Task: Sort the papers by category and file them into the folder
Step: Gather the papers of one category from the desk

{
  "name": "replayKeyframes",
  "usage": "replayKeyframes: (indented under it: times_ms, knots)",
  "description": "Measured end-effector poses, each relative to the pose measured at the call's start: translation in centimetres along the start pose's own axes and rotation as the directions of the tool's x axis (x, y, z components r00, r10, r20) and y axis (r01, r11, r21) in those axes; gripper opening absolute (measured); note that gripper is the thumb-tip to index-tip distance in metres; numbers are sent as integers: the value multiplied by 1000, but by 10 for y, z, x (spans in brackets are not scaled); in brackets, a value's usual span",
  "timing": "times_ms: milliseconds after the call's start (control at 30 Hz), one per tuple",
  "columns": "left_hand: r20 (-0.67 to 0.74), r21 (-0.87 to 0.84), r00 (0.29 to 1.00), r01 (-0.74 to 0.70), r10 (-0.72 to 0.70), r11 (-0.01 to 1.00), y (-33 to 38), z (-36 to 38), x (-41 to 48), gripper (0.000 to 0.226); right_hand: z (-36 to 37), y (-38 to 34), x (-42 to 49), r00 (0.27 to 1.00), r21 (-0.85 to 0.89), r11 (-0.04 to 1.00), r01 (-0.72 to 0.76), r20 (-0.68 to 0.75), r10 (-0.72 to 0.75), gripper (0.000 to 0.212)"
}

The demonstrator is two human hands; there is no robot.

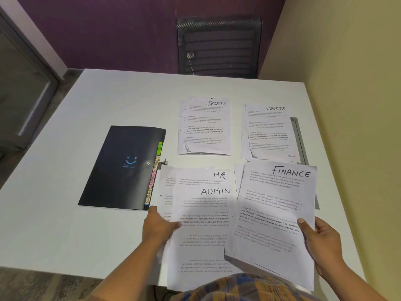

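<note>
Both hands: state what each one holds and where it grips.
Left hand pinches the white ADMIN-headed sheet at its left edge. Right hand holds the white FINANCE-topped paper stack by its right edge, thumb on top.

Bare table (pixel 71 213) left of the folder (pixel 121 168) and along the far edge, narrow bare lane between the two SPORTS piles (pixel 204 127) (pixel 271 133), wall (pixel 347 105) close on the right, chair (pixel 219 46) behind the far edge
</note>
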State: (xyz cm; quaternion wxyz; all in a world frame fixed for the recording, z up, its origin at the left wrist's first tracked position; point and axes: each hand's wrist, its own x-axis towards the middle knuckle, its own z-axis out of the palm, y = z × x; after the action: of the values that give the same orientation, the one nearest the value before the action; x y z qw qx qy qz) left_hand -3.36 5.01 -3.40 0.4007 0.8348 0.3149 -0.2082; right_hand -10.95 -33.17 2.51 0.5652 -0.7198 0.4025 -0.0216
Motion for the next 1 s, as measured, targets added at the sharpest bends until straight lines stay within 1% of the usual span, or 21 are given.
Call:
replayKeyframes:
  times_ms: [67, 133, 200, 267, 367, 500, 633, 700, 767, 800, 833, 867, 933, 1000]
  knots:
    - [14, -57, 1000, 6, -5, 998, -2, 4, -1, 64, 0, 1, 1, 1000, -3, 1000, 1, -3, -1, 22]
    - [-10, -82, 1000, -13, 12, 997, -3, 6, -1, 51, -1, 2, 1, 1000, -7, 1000, -1, -4, 1, 22]
    - [-36, -43, 999, -41, 39, 998, -1, 7, -2, 33, -1, 2, 1, 1000, -9, 1000, -2, -7, 2, 21]
    - [-69, -9, 995, -67, 66, 998, 3, 5, 2, 24, -2, 1, 0, 1000, -4, 1000, 0, -10, 0, 21]
    - [-106, 105, 984, -132, 143, 986, 13, 0, 16, 25, -3, 1, 0, 1000, -11, 1000, 3, -9, -3, 22]
    - [-127, 193, 970, -181, 208, 964, 27, -1, 34, 37, -7, -2, 0, 1000, 0, 1000, 19, -5, -19, 21]
    - [-168, 196, 965, -169, 203, 966, 34, 1, 37, 44, -7, -2, 1, 999, 23, 999, 39, -2, -38, 22]
    - [-264, 168, 941, -173, 213, 971, 37, 2, 28, 43, -6, -2, 2, 999, 36, 999, 37, 0, -37, 21]
    - [-353, 114, 886, -277, 300, 954, 42, 5, 13, 48, -3, -5, 2, 999, 67, 997, 28, 14, -29, 19]
    - [-334, 45, 877, -351, 345, 935, 48, 8, 5, 51, -1, -9, 2, 999, 91, 996, 20, 33, -23, 19]
    - [-268, -62, 887, -406, 377, 912, 57, 12, -3, 55, 1, -15, 1, 998, 121, 993, 9, 55, -15, 19]
    - [-169, -164, 901, -426, 400, 890, 69, 15, -12, 59, 4, -21, 0, 996, 149, 989, 4, 84, -17, 20]
    - [34, -293, 894, -419, 447, 859, 93, 22, -35, 69, 9, -34, -2, 988, 185, 982, 21, 145, -49, 23]
    - [209, -452, 862, -334, 462, 827, 116, 25, -53, 74, 16, -51, -5, 974, 232, 972, 46, 204, -95, 22]
